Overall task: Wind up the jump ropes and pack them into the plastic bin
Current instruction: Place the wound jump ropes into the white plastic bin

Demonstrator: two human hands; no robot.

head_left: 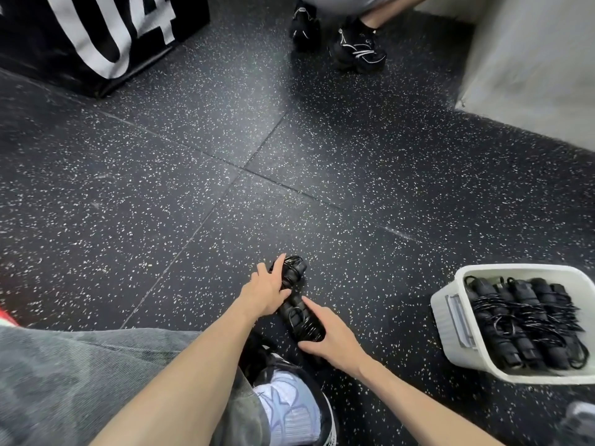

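A dark rubber gym floor [289, 140] flecked with white runs under everything, with a black box [96, 37] and another person's shoes [341, 40] at the far edge. The person's left hand [265, 292] and right hand [333, 341] both rest on one wound jump rope [297, 300] lying on the floor; the left grip curls over its far end, the right grip is spread against its near end, neither clearly closed around it. The winding looks finished, so the step in hand is probably picking the bundle up. The next move calls for a firm clasp that keeps the coils from slipping, then a carry to the white plastic bin [450, 320], well to the right of the right grip and already holding several wound ropes [521, 320].
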